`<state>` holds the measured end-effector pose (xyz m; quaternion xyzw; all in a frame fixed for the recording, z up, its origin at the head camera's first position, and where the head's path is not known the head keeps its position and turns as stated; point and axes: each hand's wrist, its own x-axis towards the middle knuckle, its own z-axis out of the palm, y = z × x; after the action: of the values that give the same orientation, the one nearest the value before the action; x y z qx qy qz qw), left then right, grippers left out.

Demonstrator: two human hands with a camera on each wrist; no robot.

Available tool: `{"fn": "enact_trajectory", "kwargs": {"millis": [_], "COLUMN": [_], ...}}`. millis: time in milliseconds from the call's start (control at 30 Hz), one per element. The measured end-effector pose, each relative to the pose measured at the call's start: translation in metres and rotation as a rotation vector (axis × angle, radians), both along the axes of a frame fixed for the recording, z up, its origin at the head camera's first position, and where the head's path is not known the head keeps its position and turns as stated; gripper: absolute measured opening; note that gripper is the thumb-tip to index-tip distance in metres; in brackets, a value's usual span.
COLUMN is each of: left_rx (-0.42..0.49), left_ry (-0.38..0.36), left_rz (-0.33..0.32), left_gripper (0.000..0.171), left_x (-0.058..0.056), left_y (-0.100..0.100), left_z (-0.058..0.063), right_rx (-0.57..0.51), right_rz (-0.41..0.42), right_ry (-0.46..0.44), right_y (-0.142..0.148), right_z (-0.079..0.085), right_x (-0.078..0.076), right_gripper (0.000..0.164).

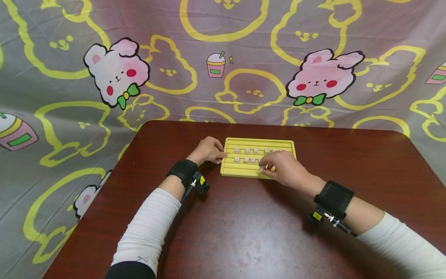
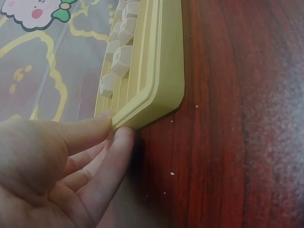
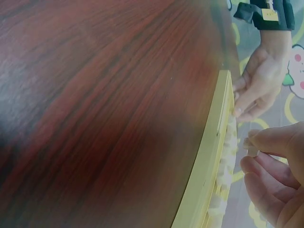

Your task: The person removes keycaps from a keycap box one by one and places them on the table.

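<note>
A yellow ridged tray (image 1: 240,171) lies on the table, holding two rows of small white keycaps (image 1: 247,150). My left hand (image 1: 209,150) pinches the tray's left edge; in the left wrist view its thumb (image 2: 90,133) bears on the rim and a finger is against the outer side. Over the tray's front right part, my right hand (image 1: 283,167) holds a white keycap (image 3: 251,148) between thumb and fingertips, above the tray's surface. That hand hides part of the lower row and the tray's right front corner. Marks on the keycaps are too small to read.
The tray stands on a dark reddish-brown wooden table (image 1: 223,224), toward its far edge. A patterned cloth (image 1: 258,54) hangs behind the table and along its left side. Both wrists wear black straps with cameras. White specks lie on the wood near the tray.
</note>
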<state>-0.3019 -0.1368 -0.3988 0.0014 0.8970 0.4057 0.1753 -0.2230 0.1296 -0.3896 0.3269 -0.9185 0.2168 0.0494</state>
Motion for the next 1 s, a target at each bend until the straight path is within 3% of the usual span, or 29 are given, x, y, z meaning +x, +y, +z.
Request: {"fn": "enact_trajectory", "kwargs": {"millis": [333,733,1000], "left_rx": [0.002,0.004,0.007], "left_ry": [-0.011,-0.006,-0.006], "left_rz": [0.010,-0.001,0.007], "left_gripper": [0.025,0.025,0.024], "left_x": [-0.003,-0.001,0.000], "left_y": [0.001,0.000,0.001], "left_z": [-0.001,0.000,0.000], "right_rx": [-0.006,-0.028,-0.029], "right_rz": [0.091,0.129,0.180], "right_ry": [0.028,-0.017,0.005], "right_y": [-0.020,-0.042,-0.058], "right_z": [0.000,-0.002,-0.007], "right_x": [0.003,0.010,0.014], "right_gripper": [0.011,0.007,0.007]}}
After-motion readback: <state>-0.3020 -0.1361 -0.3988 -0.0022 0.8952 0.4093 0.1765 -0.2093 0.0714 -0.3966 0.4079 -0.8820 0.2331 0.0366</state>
